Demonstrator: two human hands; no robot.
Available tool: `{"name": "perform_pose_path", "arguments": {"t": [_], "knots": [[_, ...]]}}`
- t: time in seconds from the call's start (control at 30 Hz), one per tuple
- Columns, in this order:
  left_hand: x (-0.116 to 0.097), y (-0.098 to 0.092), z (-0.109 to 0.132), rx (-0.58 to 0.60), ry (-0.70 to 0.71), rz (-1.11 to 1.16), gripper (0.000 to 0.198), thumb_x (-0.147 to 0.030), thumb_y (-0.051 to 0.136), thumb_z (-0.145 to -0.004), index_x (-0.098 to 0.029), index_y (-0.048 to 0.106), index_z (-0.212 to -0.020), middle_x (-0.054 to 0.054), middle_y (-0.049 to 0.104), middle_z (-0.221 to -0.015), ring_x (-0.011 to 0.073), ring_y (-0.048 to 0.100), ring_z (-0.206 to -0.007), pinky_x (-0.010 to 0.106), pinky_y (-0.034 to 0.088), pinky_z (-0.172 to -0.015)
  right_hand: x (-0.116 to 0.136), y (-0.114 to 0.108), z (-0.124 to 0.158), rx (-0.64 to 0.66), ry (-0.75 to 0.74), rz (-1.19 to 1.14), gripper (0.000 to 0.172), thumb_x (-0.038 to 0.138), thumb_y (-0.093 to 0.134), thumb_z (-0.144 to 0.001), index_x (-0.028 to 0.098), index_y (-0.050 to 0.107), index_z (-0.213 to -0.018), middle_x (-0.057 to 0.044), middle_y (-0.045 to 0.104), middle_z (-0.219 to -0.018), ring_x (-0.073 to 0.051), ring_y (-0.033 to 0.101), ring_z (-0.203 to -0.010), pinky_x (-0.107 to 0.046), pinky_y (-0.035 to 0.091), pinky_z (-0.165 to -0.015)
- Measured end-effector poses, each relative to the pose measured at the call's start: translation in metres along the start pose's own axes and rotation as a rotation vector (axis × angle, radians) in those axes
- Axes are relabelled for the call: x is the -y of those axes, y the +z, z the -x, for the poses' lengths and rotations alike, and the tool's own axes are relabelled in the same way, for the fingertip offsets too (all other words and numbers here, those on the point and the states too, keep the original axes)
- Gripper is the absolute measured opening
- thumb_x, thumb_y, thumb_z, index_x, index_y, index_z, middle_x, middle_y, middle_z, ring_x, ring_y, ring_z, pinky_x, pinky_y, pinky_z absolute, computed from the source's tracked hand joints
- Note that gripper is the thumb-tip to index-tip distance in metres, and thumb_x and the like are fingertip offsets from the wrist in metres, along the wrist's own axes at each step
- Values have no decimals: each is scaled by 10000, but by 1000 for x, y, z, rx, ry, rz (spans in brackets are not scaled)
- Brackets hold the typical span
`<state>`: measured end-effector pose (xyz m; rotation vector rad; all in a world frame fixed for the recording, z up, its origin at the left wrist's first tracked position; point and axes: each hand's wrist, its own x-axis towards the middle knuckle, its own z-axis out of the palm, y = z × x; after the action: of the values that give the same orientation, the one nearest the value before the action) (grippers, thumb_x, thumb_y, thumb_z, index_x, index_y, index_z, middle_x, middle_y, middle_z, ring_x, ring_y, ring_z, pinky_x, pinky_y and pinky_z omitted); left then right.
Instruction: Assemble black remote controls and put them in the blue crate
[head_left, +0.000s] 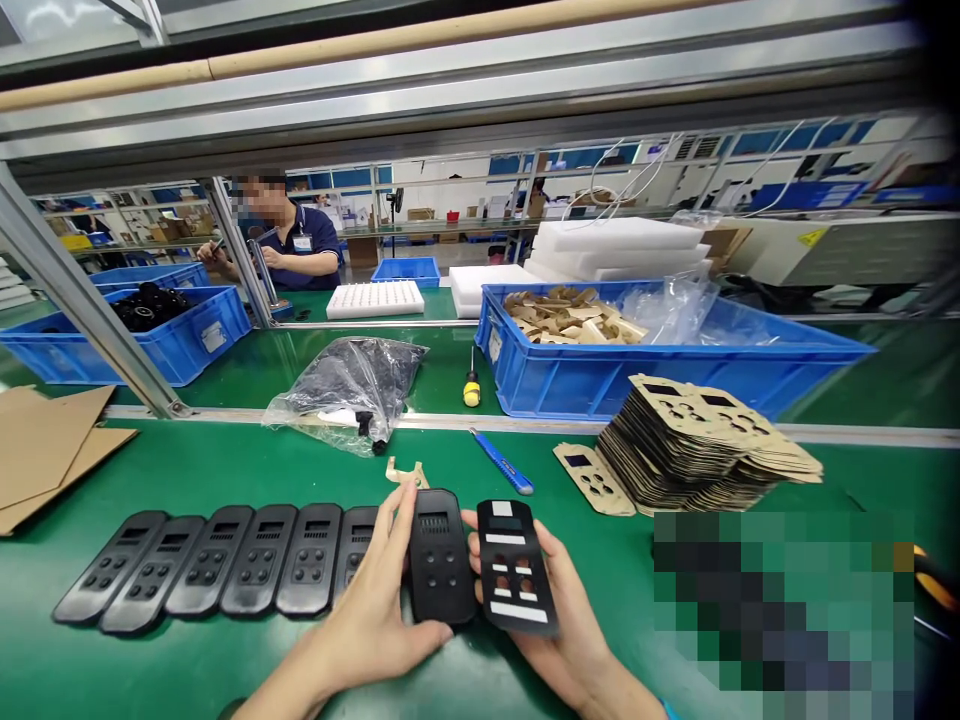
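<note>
My left hand is closed along the left side of a black plastic housing, its thumb at the lower edge. The housing has four small buttons and a slotted window. Beside it, my right hand pinches a black panel overlay with a window, round holes and white strips, tilted slightly and close to the housing's right edge. To the left lies a row of several similar black housings, the nearest partly hidden by my left hand. A cream scrap of backing paper is just beyond my left fingertips.
A stack of cream-backed overlays stands right, before a blue bin of paper scraps. A blue utility knife, a yellow screwdriver and a plastic bag lie ahead. Cardboard lies left. A co-worker sits across.
</note>
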<state>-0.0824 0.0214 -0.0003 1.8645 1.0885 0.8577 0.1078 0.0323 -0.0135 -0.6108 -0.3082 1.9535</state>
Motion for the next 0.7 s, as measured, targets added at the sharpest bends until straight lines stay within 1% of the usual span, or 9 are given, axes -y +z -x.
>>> {"name": "perform_pose_path", "arguments": {"t": [0.1, 0.13, 0.17, 0.2, 0.3, 0.37, 0.43, 0.57, 0.7], "knots": [[3, 14, 0, -58, -46, 380, 1066, -317, 632, -779, -280, -181, -1468, 161, 160, -1561, 284, 433, -1303, 397, 469, -977, 0, 1, 2, 11, -12, -10, 486, 534, 532, -840, 145, 709, -1072, -63, 697, -809, -160, 606, -710, -257, 505, -627], [5, 18, -1, -92, -69, 487, 1069, -363, 638, -779, -267, -170, -1472, 164, 209, -1549, 273, 454, -1287, 397, 452, -994, -1, 2, 3, 14, -15, -4, 479, 536, 546, -833, 157, 708, -1076, -57, 696, -814, -162, 606, -717, -259, 505, -635], [6, 21, -3, -131, -100, 573, 1069, -391, 658, -765, -250, -119, -1486, 165, 268, -1528, 268, 467, -1274, 395, 434, -1011, -1, 2, 4, 17, -14, 4, 473, 537, 560, -826, 166, 707, -1080, -51, 693, -820, -161, 606, -723, -260, 505, -647], [8, 23, -4, -168, -136, 639, 1055, -399, 687, -741, -229, -28, -1499, 166, 336, -1495, 267, 478, -1262, 390, 419, -1023, -2, 2, 5, 20, -10, 12, 470, 540, 572, -820, 174, 707, -1081, -44, 691, -827, -160, 605, -724, -260, 504, -658], [8, 25, -7, -229, -236, 764, 899, -338, 751, -694, -183, 276, -1442, 145, 537, -1337, 266, 511, -1216, 375, 387, -1037, -3, 2, 8, 12, 7, 34, 463, 546, 599, -804, 187, 709, -1076, -32, 685, -840, -156, 604, -728, -252, 497, -675], [6, 24, -7, -256, -269, 837, 754, -300, 742, -719, -185, 389, -1375, 127, 586, -1278, 257, 518, -1196, 365, 377, -1030, -4, 1, 9, -3, 10, 50, 461, 544, 607, -804, 189, 707, -1080, -27, 683, -840, -152, 600, -722, -247, 491, -675], [2, 23, -6, -283, -301, 909, 674, -271, 738, -731, -191, 443, -1332, 114, 621, -1228, 250, 527, -1178, 355, 377, -1014, -4, 1, 10, -7, 8, 64, 462, 544, 608, -807, 191, 702, -1090, -21, 682, -841, -148, 592, -709, -244, 487, -674], [-4, 23, -6, -314, -389, 1029, 608, -227, 761, -710, -189, 514, -1264, 92, 680, -1120, 239, 578, -1104, 341, 401, -973, -4, 1, 10, 4, 8, 83, 481, 555, 590, -818, 187, 686, -1112, -21, 676, -843, -151, 583, -702, -248, 482, -672], [-4, 23, -7, -382, -490, 1148, 508, -223, 695, -780, -197, 529, -1259, 70, 709, -1066, 215, 620, -1057, 332, 421, -955, -4, 1, 10, -13, -6, 88, 511, 558, 587, -823, 246, 598, -1227, -17, 665, -846, -155, 587, -719, -263, 480, -686]]}}
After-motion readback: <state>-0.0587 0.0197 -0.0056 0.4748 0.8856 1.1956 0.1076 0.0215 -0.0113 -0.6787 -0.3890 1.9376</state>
